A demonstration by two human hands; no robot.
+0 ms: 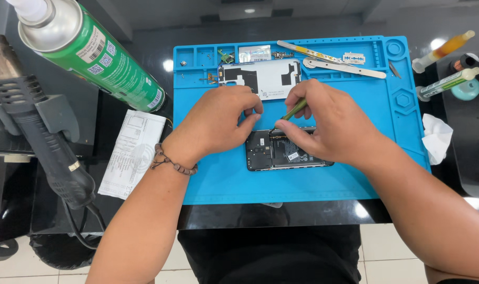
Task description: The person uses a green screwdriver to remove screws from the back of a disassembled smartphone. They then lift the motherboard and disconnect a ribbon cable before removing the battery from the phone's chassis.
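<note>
On the blue rubbery work mat (218, 179), with its moulded trays along the rim, lies an opened phone (281, 156), flat and dark, its inner boards and a small label showing. Over its upper edge the right hand (323, 123) pinches a thin green-handled tool (293, 109), the tip angled down into the phone. Just beside it the left hand (218, 122) rests with fingers curled and pressed together, its fingertips at the phone's top corner; a bead bracelet (171, 162) circles that wrist. Behind the hands sits a white panel with black patches (268, 78), partly hidden by the knuckles, and flat metal tweezers (344, 67). Off the mat lie a green spray can (100, 55), a black heat gun (42, 131) and a printed paper slip (131, 152).
</note>
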